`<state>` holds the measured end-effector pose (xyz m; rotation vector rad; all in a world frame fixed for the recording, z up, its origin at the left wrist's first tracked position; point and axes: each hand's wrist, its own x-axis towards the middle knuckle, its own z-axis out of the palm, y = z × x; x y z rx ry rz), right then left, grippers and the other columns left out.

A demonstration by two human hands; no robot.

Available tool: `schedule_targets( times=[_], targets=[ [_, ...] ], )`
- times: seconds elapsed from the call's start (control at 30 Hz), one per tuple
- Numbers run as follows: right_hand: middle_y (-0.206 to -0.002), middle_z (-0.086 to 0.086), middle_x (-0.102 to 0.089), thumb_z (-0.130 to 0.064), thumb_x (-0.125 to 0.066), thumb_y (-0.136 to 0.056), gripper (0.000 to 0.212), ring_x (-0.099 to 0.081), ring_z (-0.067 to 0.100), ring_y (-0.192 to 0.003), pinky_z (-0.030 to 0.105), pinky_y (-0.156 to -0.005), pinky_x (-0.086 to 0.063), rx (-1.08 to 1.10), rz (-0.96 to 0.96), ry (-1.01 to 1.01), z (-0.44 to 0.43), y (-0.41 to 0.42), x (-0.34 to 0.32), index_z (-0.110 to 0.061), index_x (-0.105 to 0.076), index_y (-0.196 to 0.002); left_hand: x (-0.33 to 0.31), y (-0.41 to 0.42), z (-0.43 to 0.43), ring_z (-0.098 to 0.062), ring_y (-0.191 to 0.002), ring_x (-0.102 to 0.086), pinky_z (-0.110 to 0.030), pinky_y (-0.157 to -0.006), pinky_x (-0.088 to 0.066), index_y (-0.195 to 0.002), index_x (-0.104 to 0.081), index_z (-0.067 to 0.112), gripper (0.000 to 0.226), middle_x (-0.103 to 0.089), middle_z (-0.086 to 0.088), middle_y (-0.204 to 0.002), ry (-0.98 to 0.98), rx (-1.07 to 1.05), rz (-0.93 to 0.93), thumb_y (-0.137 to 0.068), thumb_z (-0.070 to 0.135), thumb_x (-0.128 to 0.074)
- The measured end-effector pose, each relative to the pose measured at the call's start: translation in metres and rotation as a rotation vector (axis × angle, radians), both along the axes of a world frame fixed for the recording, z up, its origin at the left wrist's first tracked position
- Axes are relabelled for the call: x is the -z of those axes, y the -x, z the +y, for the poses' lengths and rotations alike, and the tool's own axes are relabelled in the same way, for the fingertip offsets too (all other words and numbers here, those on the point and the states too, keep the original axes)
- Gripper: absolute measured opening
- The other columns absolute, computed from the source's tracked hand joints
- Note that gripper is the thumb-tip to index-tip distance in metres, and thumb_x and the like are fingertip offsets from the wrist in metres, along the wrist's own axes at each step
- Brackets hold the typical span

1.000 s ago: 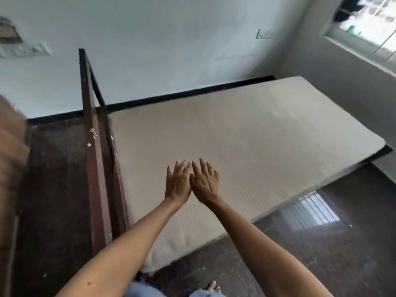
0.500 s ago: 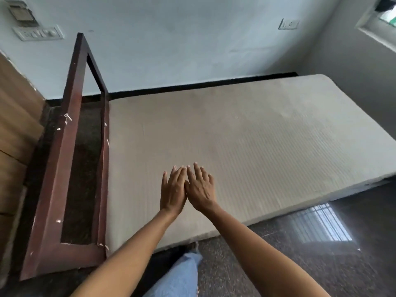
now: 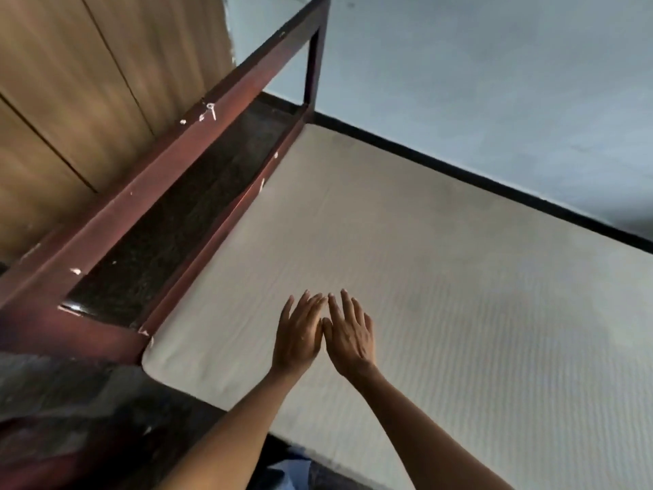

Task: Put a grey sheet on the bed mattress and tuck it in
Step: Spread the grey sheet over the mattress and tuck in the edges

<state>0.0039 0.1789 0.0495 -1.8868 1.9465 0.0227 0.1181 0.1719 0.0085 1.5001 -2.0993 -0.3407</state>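
Holding left hand (image 3: 299,335) and right hand (image 3: 350,338) out flat and empty, side by side over the bare mattress (image 3: 459,277) (no grey sheet showing), likely gauging it before spreading.

both bare forearms reach forward side by side. the left hand (image 3: 299,334) and the right hand (image 3: 349,334) are held flat, backs up, fingers straight and slightly spread, thumbs touching at the inner edges, gripping nothing.
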Motion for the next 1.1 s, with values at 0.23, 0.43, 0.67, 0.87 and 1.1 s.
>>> schedule_targets(
  times=[0.23,0.43,0.67,0.87,1.1],
  targets=[
    [-0.155,-0.008,0.007,-0.047,0.015,-0.083,0.077,0.001,0.021,-0.147,0.040,-0.117,-0.008,-0.178,-0.004,0.004,-0.008,0.063,0.109,-0.025,-0.014,-0.151,0.096,0.045,-0.006,-0.022,-0.126,-0.050,-0.040,-0.108,-0.030,-0.115,-0.064,0.018,0.039,-0.062,0.000,-0.125,-0.052,-0.024,-0.039,-0.097,0.037,-0.035],
    [-0.146,-0.002,-0.037,-0.038,-0.030,-0.091,0.052,-0.024,0.019,-0.141,0.048,-0.106,-0.035,-0.094,0.052,0.085,0.022,0.185,0.211,-0.018,-0.047,-0.137,0.186,0.165,0.017,-0.023,-0.136,-0.034,-0.045,-0.112,-0.019,-0.133,-0.053,0.012,0.048,-0.046,-0.006,-0.143,-0.050,0.127,-0.196,-0.091,0.033,-0.041],
    [-0.153,-0.002,-0.029,-0.058,-0.018,-0.095,0.061,-0.022,0.023,-0.142,0.044,-0.111,-0.016,-0.071,0.050,0.182,0.076,0.351,0.251,-0.027,-0.033,-0.145,0.222,0.293,0.046,-0.019,-0.144,-0.013,-0.047,-0.114,-0.004,-0.137,-0.048,0.014,0.061,-0.038,-0.011,-0.148,-0.016,0.257,-0.267,-0.090,0.051,-0.036],
    [-0.155,-0.007,-0.020,-0.062,-0.016,-0.094,0.062,-0.018,0.022,-0.144,0.043,-0.114,-0.011,0.209,0.106,0.165,0.151,0.492,0.254,-0.031,-0.028,-0.146,0.229,0.399,0.064,-0.022,-0.143,-0.013,-0.046,-0.114,0.000,-0.136,-0.049,0.014,0.061,-0.038,-0.012,-0.148,0.021,0.443,-0.295,-0.085,0.046,-0.041],
    [-0.155,-0.011,0.005,-0.065,-0.008,-0.085,0.069,0.007,0.017,-0.145,0.044,-0.116,0.003,0.559,0.197,0.057,0.261,0.617,0.249,-0.034,-0.005,-0.147,0.225,0.507,0.110,-0.025,-0.138,-0.023,-0.049,-0.111,-0.006,-0.136,-0.046,0.015,0.058,-0.040,-0.011,-0.147,0.017,0.606,-0.326,-0.087,0.045,-0.039]
  ],
)
